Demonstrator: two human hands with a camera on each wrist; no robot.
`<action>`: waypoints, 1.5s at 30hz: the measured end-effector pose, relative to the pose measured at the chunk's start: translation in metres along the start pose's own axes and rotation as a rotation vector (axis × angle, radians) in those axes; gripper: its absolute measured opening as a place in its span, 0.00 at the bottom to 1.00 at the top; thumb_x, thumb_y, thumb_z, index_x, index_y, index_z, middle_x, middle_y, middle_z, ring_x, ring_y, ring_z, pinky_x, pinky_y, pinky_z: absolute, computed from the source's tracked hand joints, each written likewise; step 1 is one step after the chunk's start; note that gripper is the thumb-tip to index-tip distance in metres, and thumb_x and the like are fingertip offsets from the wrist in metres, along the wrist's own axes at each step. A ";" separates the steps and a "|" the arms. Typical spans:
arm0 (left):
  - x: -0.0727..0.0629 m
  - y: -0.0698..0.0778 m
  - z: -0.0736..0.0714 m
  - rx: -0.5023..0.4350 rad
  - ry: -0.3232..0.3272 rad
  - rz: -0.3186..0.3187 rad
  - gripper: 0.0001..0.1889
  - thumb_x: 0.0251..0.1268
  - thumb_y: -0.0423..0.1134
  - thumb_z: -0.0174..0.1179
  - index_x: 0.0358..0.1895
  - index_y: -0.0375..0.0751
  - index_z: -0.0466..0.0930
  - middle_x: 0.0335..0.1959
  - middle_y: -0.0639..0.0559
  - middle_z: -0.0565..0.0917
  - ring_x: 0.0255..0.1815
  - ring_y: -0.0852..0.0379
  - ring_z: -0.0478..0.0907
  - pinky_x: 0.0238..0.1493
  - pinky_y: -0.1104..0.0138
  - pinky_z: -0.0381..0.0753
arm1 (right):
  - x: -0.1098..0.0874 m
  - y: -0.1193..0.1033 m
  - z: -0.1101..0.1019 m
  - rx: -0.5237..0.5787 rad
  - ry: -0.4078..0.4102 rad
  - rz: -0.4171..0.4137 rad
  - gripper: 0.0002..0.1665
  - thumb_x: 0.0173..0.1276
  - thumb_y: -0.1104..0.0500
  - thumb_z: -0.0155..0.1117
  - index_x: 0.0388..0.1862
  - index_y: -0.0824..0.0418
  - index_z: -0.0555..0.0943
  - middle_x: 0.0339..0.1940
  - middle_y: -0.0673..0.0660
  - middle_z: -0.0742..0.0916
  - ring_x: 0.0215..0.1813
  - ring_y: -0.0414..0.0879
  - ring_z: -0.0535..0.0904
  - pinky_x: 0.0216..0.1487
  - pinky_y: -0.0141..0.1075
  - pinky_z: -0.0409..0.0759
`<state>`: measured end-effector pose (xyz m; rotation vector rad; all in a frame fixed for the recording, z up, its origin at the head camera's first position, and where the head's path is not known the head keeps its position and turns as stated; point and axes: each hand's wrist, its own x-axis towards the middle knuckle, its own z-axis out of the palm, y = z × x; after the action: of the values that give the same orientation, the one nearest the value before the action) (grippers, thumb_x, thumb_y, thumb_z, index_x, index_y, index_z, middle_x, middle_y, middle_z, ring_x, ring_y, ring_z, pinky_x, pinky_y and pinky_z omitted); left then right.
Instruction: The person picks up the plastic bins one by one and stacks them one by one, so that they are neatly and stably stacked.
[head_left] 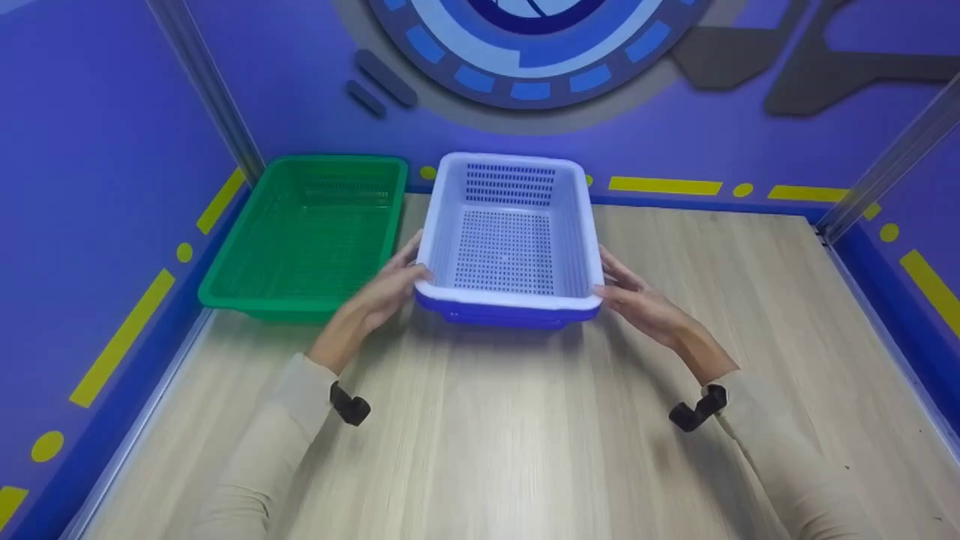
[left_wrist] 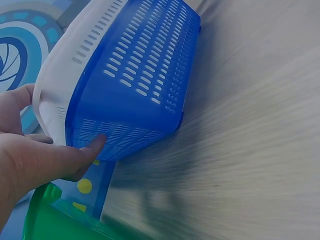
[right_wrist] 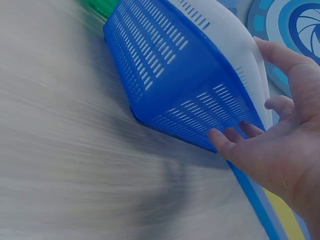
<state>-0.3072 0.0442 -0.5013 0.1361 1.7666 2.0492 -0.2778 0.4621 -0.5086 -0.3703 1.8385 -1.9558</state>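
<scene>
A white plastic basket with slotted walls and floor sits nested inside a blue basket, whose front edge shows just below it in the head view. My left hand holds the stack at its near left corner, thumb on the white rim and fingers along the side. At the near right corner my right hand grips likewise. In both wrist views, fingertips lie against the blue basket's perforated side wall. Shadow spreads on the table beneath the stack.
A green basket stands to the left, close beside my left hand. The wood-grain table is bounded by blue patterned panels at the back and both sides. Metal posts mark the rear corners.
</scene>
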 end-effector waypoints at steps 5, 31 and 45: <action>-0.002 -0.008 0.001 -0.002 -0.019 -0.033 0.51 0.67 0.26 0.55 0.84 0.66 0.37 0.85 0.47 0.50 0.82 0.43 0.57 0.82 0.52 0.54 | -0.001 0.007 0.002 0.000 -0.017 -0.003 0.51 0.77 0.63 0.59 0.86 0.40 0.42 0.87 0.54 0.50 0.86 0.57 0.47 0.84 0.54 0.42; -0.011 0.010 0.009 0.233 0.071 0.031 0.49 0.67 0.34 0.60 0.85 0.49 0.38 0.86 0.48 0.47 0.86 0.46 0.43 0.84 0.48 0.42 | 0.006 -0.016 -0.005 -0.310 0.060 0.053 0.56 0.75 0.54 0.64 0.86 0.54 0.36 0.87 0.57 0.51 0.86 0.60 0.50 0.83 0.60 0.45; -0.044 0.067 -0.050 0.394 0.023 0.191 0.36 0.77 0.38 0.57 0.83 0.49 0.53 0.83 0.47 0.57 0.84 0.48 0.52 0.83 0.50 0.53 | 0.033 -0.069 0.018 -0.419 0.211 0.060 0.47 0.78 0.59 0.58 0.85 0.61 0.45 0.84 0.68 0.59 0.83 0.65 0.57 0.82 0.58 0.53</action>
<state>-0.3018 -0.0251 -0.4377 0.4138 2.2288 1.8010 -0.3064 0.4325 -0.4416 -0.2344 2.3707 -1.6112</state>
